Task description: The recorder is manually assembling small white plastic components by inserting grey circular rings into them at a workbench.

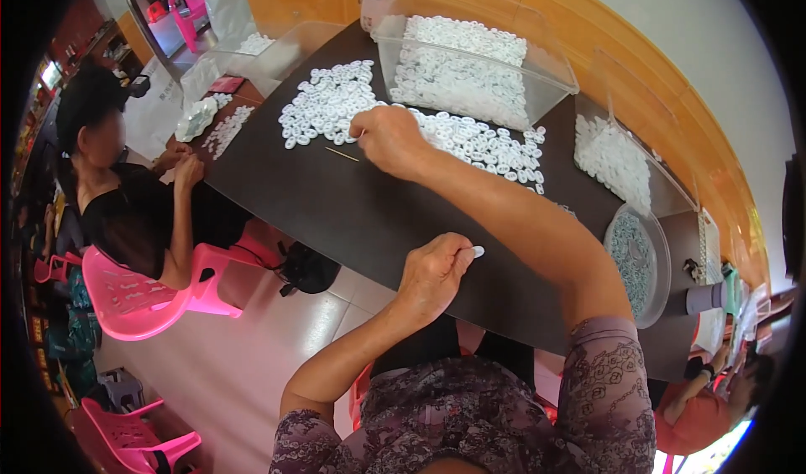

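My left hand (432,274) is closed near the table's front edge, with a small white oval piece (478,251) pinched at its fingertips. Farther off, my right hand (390,141) reaches across the table to the left, its fingers curled together at the edge of a spread of white oval pieces (327,104). Whatever its fingertips pinch is hidden. The ovals show darker centres, and more of them (483,144) lie to the right of that hand. A thin tan stick (342,153) rests on the dark tabletop (294,188) just left of it.
Behind the pieces stands a clear bin (470,109) full of white pieces, beside a pink-lidded bottle (377,4). At right are another clear bin (617,159) and a round tub (642,264) of small grey-green parts. A co-worker (126,180) sits on a pink chair (138,298) at left.
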`<action>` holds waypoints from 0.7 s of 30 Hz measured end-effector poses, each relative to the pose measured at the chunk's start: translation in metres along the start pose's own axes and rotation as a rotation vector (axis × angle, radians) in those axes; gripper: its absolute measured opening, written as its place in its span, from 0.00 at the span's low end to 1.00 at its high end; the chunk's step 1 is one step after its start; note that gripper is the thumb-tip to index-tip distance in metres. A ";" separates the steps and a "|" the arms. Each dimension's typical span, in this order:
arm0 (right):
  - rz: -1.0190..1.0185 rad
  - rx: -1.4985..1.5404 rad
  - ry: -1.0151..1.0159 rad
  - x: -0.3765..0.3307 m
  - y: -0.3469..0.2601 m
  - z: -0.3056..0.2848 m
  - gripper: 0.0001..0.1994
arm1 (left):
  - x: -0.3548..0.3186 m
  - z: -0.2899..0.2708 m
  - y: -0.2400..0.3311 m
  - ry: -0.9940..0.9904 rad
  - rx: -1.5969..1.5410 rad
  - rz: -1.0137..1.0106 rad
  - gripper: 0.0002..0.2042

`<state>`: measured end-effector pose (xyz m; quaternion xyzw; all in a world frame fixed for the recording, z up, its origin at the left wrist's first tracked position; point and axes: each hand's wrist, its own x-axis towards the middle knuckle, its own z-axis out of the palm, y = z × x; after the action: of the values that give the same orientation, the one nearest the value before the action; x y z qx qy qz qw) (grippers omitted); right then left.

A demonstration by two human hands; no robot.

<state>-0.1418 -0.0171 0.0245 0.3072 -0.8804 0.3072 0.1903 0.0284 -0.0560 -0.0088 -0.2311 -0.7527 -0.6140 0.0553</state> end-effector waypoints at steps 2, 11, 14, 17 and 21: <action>0.080 0.077 0.005 -0.013 0.013 -0.032 0.05 | 0.002 0.001 0.002 -0.022 -0.031 -0.011 0.02; 0.248 -0.105 -0.101 -0.113 0.019 -0.098 0.04 | 0.002 -0.001 0.003 -0.044 0.040 0.039 0.03; 0.196 -0.217 -0.041 -0.124 0.019 -0.088 0.03 | 0.000 -0.001 0.005 -0.045 0.082 0.057 0.03; 0.157 -0.277 0.000 -0.126 0.023 -0.076 0.02 | 0.000 0.001 0.003 -0.045 0.102 0.073 0.04; 0.100 -0.315 0.006 -0.126 0.025 -0.070 0.03 | 0.000 0.002 0.004 -0.013 0.082 0.084 0.04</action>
<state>-0.0547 0.0979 -0.0010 0.2285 -0.9312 0.1754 0.2232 0.0307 -0.0536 -0.0054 -0.2639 -0.7672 -0.5783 0.0858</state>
